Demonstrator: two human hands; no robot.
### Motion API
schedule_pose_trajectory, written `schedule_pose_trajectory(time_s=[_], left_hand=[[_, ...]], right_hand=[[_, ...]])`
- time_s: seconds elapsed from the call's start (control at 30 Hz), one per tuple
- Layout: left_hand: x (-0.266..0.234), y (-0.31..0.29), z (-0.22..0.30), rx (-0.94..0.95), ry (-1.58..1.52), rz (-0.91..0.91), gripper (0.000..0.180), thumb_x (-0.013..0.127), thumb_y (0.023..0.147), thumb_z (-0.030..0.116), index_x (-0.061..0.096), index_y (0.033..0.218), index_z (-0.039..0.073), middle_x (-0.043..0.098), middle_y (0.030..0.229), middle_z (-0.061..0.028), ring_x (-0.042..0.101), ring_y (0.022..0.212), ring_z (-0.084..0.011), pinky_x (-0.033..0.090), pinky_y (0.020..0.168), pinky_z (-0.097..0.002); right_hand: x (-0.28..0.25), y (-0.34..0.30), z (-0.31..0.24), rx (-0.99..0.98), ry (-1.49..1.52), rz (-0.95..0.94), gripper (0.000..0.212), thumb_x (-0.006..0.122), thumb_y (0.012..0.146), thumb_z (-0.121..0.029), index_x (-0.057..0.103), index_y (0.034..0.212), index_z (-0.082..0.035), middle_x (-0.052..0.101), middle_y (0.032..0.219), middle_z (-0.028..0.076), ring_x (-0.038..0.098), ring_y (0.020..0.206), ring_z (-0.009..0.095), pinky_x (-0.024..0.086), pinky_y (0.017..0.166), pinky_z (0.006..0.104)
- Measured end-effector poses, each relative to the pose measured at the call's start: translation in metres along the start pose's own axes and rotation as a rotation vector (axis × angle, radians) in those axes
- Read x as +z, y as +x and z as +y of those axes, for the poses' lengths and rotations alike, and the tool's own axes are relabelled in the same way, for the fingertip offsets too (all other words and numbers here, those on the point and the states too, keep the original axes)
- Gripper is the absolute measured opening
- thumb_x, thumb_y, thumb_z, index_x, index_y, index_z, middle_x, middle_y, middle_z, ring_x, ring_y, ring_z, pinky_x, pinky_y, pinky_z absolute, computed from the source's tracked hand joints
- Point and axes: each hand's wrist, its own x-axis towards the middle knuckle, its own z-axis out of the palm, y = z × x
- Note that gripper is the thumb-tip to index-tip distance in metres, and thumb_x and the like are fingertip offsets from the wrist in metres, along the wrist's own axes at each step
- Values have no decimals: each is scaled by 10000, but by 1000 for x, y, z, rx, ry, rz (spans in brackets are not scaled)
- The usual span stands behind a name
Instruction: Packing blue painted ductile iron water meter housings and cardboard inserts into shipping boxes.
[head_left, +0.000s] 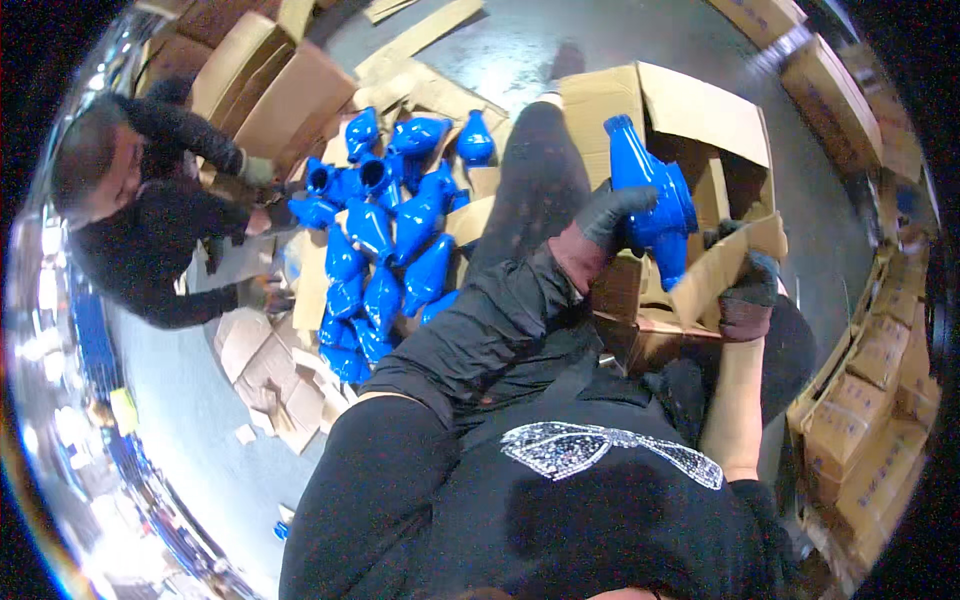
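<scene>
My left hand, in a dark glove, grips a glossy blue part with a narrow neck and a wide flanged middle. It holds the part tilted over an open cardboard box. My right hand, also gloved, is closed on a strip of cardboard at the box's near side. Part of the strip overlaps the blue part's lower end. Cardboard dividers stand inside the box, and its bottom is hidden. Left of my leg lies a pile of similar blue parts, several with round openings showing.
At the left another person in dark clothes bends toward the pile, gloved hands near its edge. Flattened cardboard lies under and around the blue parts. Stacked cartons line the right side. More open boxes stand at the far left.
</scene>
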Motion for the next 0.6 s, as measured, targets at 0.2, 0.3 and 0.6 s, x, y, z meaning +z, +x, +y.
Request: schedule_pose_trajectory(time_s=[0.2, 0.3, 0.6], left_hand=[[-9, -40, 46, 196, -664, 86, 594, 554, 805, 504, 461, 1215, 85, 598, 1036, -125, 613, 875, -272, 536, 710, -383], [-11, -80, 62, 256, -629, 82, 700, 374, 840, 628, 479, 1193, 33, 613, 924, -178, 637, 695, -281, 539, 491, -340], [-100, -211, 67, 354, -858, 262, 761, 372, 838, 645, 435, 1241, 3, 586, 995, -189, 602, 721, -253, 501, 566, -324]], right_hand=[[-5, 14, 23, -209, -749, 183, 267, 595, 767, 37, 596, 1034, 22, 623, 1085, 128, 587, 1018, 188, 456, 893, 288], [-43, 16, 39, -273, -1263, 263, 287, 547, 824, -4, 544, 1111, 12, 600, 1121, 132, 581, 1027, 206, 457, 898, 313], [108, 52, 9, 140, 273, -197, 391, 314, 974, -204, 377, 1283, 26, 488, 1271, 166, 486, 1166, 252, 364, 1024, 376]])
